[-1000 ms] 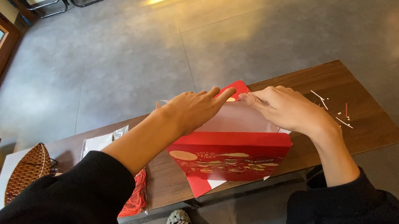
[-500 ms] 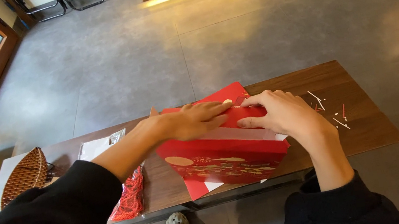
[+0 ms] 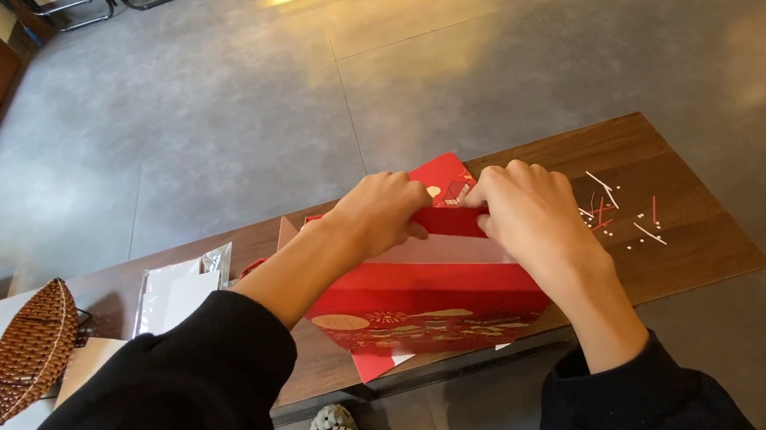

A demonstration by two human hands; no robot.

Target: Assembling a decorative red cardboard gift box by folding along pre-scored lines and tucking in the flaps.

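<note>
I have one red gift bag standing near the middle of the front edge of the wooden counter, its open mouth facing up. Both my hands are at its rim. My left hand is curled closed over the far edge of the bag, fingers pinching the red paper there. My right hand is closed beside it, fingertips gripping the same rim, and the two hands nearly touch. One red flat sheet sticks up behind the bag. Toward the right end of the counter lies a scatter of thin white and red strips, too small to count. Toward the left end lies one clear plastic sleeve, and past it one woven brown leaf-shaped tray.
</note>
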